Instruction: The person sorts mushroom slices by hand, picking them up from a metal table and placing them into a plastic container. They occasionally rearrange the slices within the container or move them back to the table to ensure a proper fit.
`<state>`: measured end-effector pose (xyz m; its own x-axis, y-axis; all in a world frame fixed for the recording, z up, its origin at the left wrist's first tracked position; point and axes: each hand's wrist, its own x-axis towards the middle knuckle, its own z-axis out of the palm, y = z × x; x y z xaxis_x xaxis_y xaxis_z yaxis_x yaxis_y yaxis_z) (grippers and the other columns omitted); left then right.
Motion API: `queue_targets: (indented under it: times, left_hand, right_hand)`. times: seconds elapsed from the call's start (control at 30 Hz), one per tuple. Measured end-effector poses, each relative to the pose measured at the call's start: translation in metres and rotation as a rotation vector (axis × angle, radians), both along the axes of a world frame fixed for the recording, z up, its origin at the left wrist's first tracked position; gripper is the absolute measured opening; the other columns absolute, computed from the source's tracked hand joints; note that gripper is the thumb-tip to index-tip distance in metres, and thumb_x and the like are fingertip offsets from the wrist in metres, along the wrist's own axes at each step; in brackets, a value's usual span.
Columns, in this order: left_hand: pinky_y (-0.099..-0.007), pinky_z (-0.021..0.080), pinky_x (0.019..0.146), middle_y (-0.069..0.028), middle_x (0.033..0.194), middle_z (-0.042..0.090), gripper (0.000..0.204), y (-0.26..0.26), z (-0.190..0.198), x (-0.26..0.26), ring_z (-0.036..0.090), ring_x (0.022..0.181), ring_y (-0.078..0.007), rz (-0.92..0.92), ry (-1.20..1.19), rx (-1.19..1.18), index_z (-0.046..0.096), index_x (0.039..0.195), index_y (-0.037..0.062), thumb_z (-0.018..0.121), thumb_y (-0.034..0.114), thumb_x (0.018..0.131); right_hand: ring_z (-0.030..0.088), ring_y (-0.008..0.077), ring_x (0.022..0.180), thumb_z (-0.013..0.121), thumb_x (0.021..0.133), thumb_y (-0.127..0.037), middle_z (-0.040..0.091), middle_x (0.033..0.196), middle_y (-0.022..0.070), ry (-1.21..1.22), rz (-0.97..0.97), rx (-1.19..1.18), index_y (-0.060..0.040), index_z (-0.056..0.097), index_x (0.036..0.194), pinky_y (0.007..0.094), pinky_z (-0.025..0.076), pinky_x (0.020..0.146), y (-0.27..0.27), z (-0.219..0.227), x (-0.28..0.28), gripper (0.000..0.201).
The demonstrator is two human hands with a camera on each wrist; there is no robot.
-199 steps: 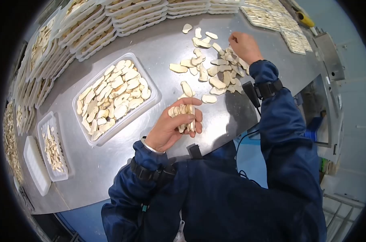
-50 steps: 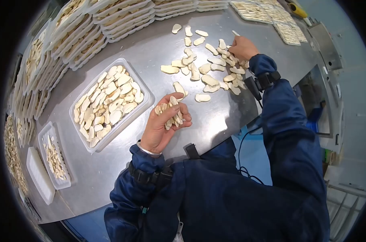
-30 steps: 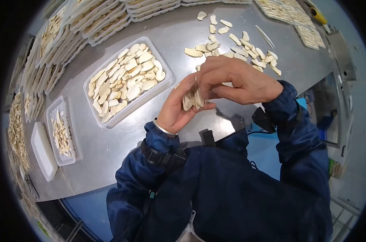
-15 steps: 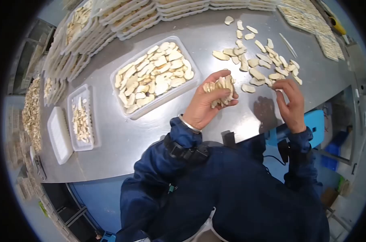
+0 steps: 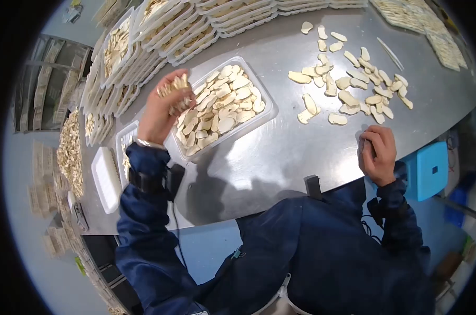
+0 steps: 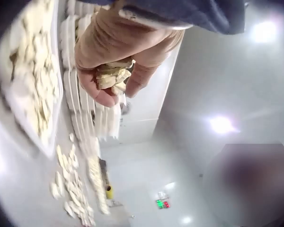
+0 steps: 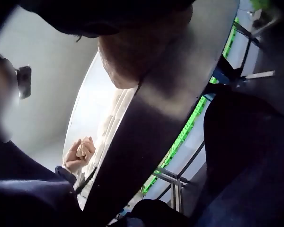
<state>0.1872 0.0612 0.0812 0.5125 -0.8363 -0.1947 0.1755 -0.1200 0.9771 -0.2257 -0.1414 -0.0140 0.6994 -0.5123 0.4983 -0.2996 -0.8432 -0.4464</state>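
Carried leftward since half a second ago, my left hand [image 5: 164, 102] now holds its bundle of slices [image 5: 176, 86] over the left end of the clear tray [image 5: 267, 107].

Fingers curl round the stacked pale slices, seen also from the left wrist [image 6: 111, 78]. The tray on the steel table [image 5: 280, 152] holds a dense layer of similar slices; loose slices [image 5: 353, 84] lie well to its right. My right hand [image 5: 377, 152] rests at the table's near edge, fingers curled; whether it pinches anything I cannot tell. Filled trays [image 5: 159, 37] stand stacked behind.
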Motion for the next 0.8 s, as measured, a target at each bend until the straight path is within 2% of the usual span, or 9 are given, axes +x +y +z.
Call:
queue_targets:
  times: [0.07,0.13,0.23,0.33,0.37,0.47,0.6,0.8]
  left_hand:
    - [-0.0284,0.056,0.072,-0.0044,0.093,0.061,0.038,-0.012,0.007,0.034,0.063,0.079,-0.0145,0.040,-0.097,0.194,0.054,0.121,0.0034,0.064,0.001,0.085]
    - [-0.0272,0.054,0.072,-0.0013,0.089,0.060,0.039,-0.030,0.004,0.056,0.061,0.078,-0.0115,0.034,-0.272,0.360,0.055,0.124,0.0091,0.065,0.006,0.087]
    - [-0.0274,0.054,0.071,-0.0018,0.089,0.062,0.036,-0.050,-0.023,0.100,0.062,0.078,-0.0124,-0.017,-0.370,0.515,0.060,0.117,0.0080,0.070,0.012,0.083]
    - [-0.0300,0.053,0.068,-0.0056,0.090,0.065,0.038,-0.058,-0.063,0.143,0.063,0.078,-0.0146,-0.002,-0.899,0.695,0.063,0.110,0.0045,0.074,0.017,0.077]
    - [-0.0390,0.053,0.076,-0.0174,0.091,0.069,0.044,-0.056,-0.072,0.150,0.067,0.087,-0.0307,-0.026,-1.237,0.693,0.063,0.107,0.0030,0.076,0.021,0.068]
    - [-0.0441,0.051,0.080,-0.0199,0.094,0.068,0.041,-0.059,-0.069,0.126,0.064,0.090,-0.0395,-0.021,-1.465,0.741,0.063,0.105,0.0041,0.074,0.021,0.069]
    - [-0.0449,0.048,0.084,-0.0208,0.101,0.063,0.042,-0.050,-0.069,0.108,0.060,0.098,-0.0387,-0.020,-1.577,0.669,0.058,0.105,0.0018,0.073,0.024,0.073]
    - [-0.0423,0.048,0.087,-0.0200,0.107,0.062,0.051,-0.032,-0.059,0.122,0.060,0.099,-0.0358,-0.156,-1.438,0.589,0.058,0.112,0.0010,0.076,0.031,0.075]
  right_hand:
    - [0.055,0.0315,0.085,0.058,0.072,0.005,0.059,0.096,0.0135,-0.010,-0.003,0.008,0.0001,0.061,0.091,0.0386,0.045,0.075,0.000,0.001,0.000,0.020]
    - [0.055,0.0313,0.085,0.058,0.071,0.005,0.059,0.095,0.0135,-0.016,-0.010,0.016,0.0001,0.061,0.091,0.0385,0.045,0.075,0.001,0.000,-0.001,0.020]
    - [0.055,0.0313,0.084,0.059,0.070,0.005,0.059,0.095,0.0134,-0.020,-0.020,0.015,0.0000,0.061,0.090,0.0384,0.045,0.074,0.000,0.001,-0.002,0.021]
    - [0.055,0.0311,0.084,0.059,0.069,0.005,0.059,0.094,0.0132,-0.016,-0.026,-0.001,0.0002,0.061,0.090,0.0382,0.045,0.074,-0.001,0.001,-0.002,0.022]
    - [0.055,0.0311,0.084,0.059,0.068,0.006,0.059,0.094,0.0131,-0.015,-0.026,-0.001,0.0002,0.061,0.089,0.0381,0.045,0.074,0.000,0.001,-0.002,0.022]
    - [0.055,0.0311,0.084,0.059,0.067,0.006,0.059,0.094,0.0130,-0.018,-0.026,-0.005,0.0003,0.061,0.089,0.0379,0.045,0.073,0.000,0.001,-0.001,0.023]
    - [0.056,0.0312,0.084,0.059,0.068,0.007,0.059,0.094,0.0132,-0.012,-0.025,-0.004,0.0006,0.061,0.089,0.0379,0.046,0.073,0.000,0.001,-0.001,0.022]
    - [0.056,0.0315,0.084,0.059,0.070,0.006,0.059,0.094,0.0144,-0.010,-0.017,-0.007,0.0009,0.061,0.089,0.0385,0.045,0.073,0.000,0.002,0.000,0.020]
